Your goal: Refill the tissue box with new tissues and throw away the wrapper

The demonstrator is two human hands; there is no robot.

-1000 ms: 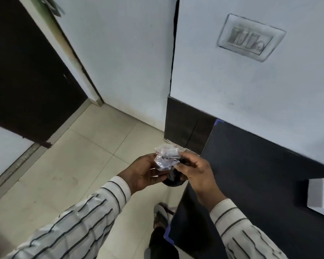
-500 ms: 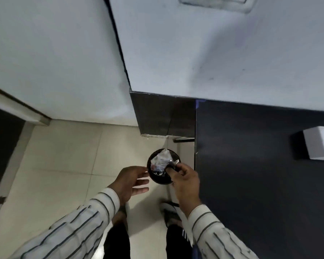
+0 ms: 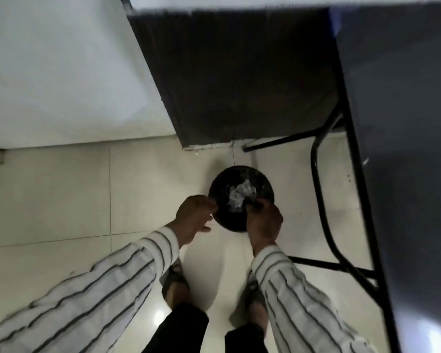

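Observation:
A round black waste bin (image 3: 219, 189) stands on the tiled floor just ahead of my feet. Over its opening is the crumpled clear plastic wrapper (image 3: 239, 196). My right hand (image 3: 264, 221) reaches over the bin's near right rim, and its fingertips pinch the wrapper's lower right edge. At the bin's left rim, my left hand (image 3: 194, 217) holds nothing, its fingers loosely curled and apart. The tissue box is out of view.
A black table (image 3: 405, 149) fills the right side, its black metal legs (image 3: 318, 189) curving down beside the bin. A dark wall panel (image 3: 239, 80) and a white wall (image 3: 61, 72) stand behind. My sandalled feet (image 3: 176, 284) are on the cream tiles.
The view has tilted down and closer to the bin. My left hand let go of the wrapper and moved aside; my right hand lowered it over the bin's opening.

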